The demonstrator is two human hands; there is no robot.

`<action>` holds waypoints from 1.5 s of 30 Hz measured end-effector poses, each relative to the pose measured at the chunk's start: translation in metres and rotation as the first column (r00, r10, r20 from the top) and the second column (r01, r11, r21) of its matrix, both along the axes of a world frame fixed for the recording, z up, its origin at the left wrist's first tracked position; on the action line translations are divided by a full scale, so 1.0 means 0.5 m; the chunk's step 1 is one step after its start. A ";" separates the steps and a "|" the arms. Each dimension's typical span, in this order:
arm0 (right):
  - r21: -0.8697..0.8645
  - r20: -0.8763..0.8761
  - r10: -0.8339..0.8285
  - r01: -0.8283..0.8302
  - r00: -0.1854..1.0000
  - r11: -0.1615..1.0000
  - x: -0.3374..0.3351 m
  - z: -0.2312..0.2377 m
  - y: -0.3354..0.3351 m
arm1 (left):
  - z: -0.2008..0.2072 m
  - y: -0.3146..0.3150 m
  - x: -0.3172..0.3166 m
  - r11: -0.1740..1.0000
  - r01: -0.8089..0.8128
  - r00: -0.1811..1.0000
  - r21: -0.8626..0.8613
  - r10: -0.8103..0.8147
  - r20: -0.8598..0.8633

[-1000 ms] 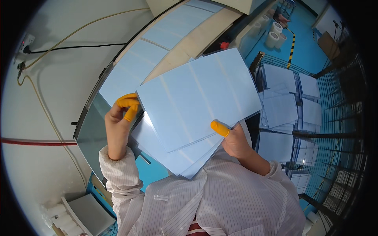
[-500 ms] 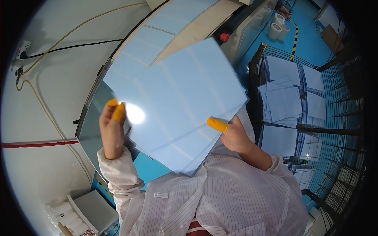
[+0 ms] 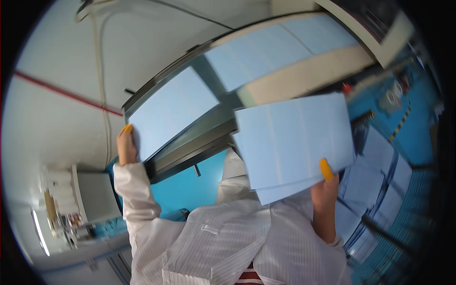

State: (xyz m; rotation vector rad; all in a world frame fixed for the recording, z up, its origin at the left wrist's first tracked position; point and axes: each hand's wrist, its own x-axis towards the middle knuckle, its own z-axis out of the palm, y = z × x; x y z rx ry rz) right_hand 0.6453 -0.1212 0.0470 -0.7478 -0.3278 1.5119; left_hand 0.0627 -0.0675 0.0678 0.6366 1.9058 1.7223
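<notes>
My left hand [image 3: 126,146], with yellow finger cots, grips the left edge of a pale blue sheet [image 3: 175,111]. That sheet is over the dark, smooth end of a long machine bed [image 3: 221,102]; whether it touches the surface I cannot tell. On the right, my right hand [image 3: 326,194] holds a fanned stack of pale blue sheets [image 3: 292,142] in front of me. Its yellow-capped thumb presses on top near the stack's lower right corner, and the other fingers are hidden beneath. More sheets [image 3: 259,54] lie on the beige belt [image 3: 285,83] farther along.
A black wire rack [image 3: 389,232] with stacks of sheets stands at my right. A red knob [image 3: 347,88] sits by the machine's edge. White rolls [image 3: 390,99] stand on the blue floor at the far right. At left are a wall with a yellow hose [image 3: 99,71] and a white bin [image 3: 97,194].
The view has turned left. My left hand, formerly beside the stack, now has a single sheet over the machine's end. The right hand still holds the stack, now farther right.
</notes>
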 end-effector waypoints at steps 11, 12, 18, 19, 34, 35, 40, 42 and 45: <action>-0.038 0.142 -0.031 0.037 0.989 0.999 -0.025 0.025 -0.001 | 0.059 0.060 0.162 0.887 -0.041 0.439 -0.460 -0.397 -0.806; -0.068 0.157 -0.059 0.070 0.986 0.995 -0.024 0.024 -0.002 | 0.065 0.048 0.172 0.890 -0.035 0.449 -0.456 -0.393 -0.802; -0.115 0.139 -0.094 0.110 0.986 0.987 -0.017 0.011 0.003 | 0.081 -0.012 0.236 0.844 0.101 0.190 -0.528 -0.537 -0.822; -0.116 0.140 -0.088 0.105 0.986 0.988 -0.019 0.012 0.008 | 0.084 -0.006 0.240 0.840 0.097 0.205 -0.533 -0.541 -0.816; -0.028 -0.055 0.033 -0.035 0.998 0.999 -0.020 0.026 -0.011 | 0.076 0.070 0.337 0.907 0.169 0.043 -0.386 -0.398 -0.916; -0.034 -0.053 -0.006 0.004 0.999 0.999 -0.017 0.024 -0.014 | 0.077 0.078 0.339 0.898 0.205 0.030 -0.391 -0.405 -0.914; 0.079 -0.054 0.019 -0.015 0.998 0.997 -0.017 -0.008 -0.008 | 0.070 0.101 0.324 0.855 0.323 0.151 -0.405 -0.469 -0.870; 0.117 -0.042 0.023 -0.018 0.999 0.993 -0.023 -0.006 -0.003 | 0.073 0.106 0.316 0.858 0.343 0.174 -0.383 -0.459 -0.871; 0.180 0.042 0.043 -0.050 0.998 0.982 -0.035 0.016 -0.005 | 0.080 0.118 0.323 0.846 0.386 0.175 -0.368 -0.459 -0.871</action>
